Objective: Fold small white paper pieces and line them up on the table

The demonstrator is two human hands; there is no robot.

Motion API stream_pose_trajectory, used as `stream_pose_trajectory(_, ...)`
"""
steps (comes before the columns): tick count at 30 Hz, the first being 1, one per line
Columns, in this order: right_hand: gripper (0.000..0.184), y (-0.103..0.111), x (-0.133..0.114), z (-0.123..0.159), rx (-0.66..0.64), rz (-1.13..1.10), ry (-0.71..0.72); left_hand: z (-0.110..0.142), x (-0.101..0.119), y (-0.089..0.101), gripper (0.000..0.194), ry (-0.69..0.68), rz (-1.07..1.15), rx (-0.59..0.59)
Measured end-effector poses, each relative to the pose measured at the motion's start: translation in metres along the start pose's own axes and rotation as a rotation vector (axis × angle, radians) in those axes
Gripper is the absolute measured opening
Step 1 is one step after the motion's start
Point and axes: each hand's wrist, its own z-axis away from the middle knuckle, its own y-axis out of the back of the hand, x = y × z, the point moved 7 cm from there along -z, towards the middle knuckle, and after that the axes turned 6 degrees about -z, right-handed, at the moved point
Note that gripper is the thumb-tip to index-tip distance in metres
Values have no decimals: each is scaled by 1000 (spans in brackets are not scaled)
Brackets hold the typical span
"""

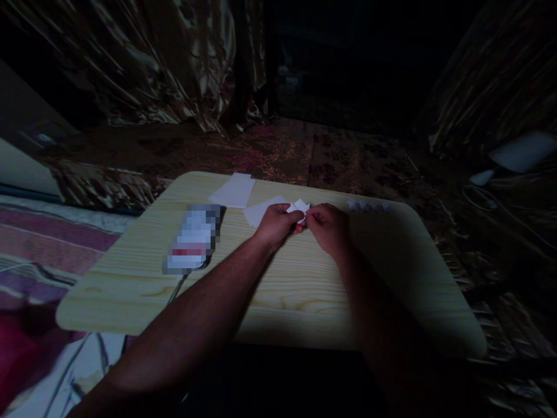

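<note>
Both my hands meet over the far middle of a pale wooden table (278, 290). My left hand (275, 225) and my right hand (328, 227) are closed in a pinch on a small folded white paper piece (299, 209) held between them. A flat white paper sheet (261, 212) lies on the table just behind my left hand. Another white sheet (235, 190) lies farther back to the left. A short row of small folded white paper pieces (369, 205) sits to the right of my right hand.
A blurred-out phone-like object (194, 239) lies on the table's left part, with a cable (176, 290) running off the near edge. Patterned carpet and shiny drapes surround the table. A striped cloth (43, 244) lies left. White items and cords (500, 174) sit far right.
</note>
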Motion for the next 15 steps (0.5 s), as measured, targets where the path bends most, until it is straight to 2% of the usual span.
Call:
stream_pose_trajectory(7,13,-8,3,4,-95,-78,-69,0,0,0,17,25,49,-7)
stream_pose_trajectory(15,15,-6,-4,3,-116,-38,-25,-1,-3,2,15,58,105,-31)
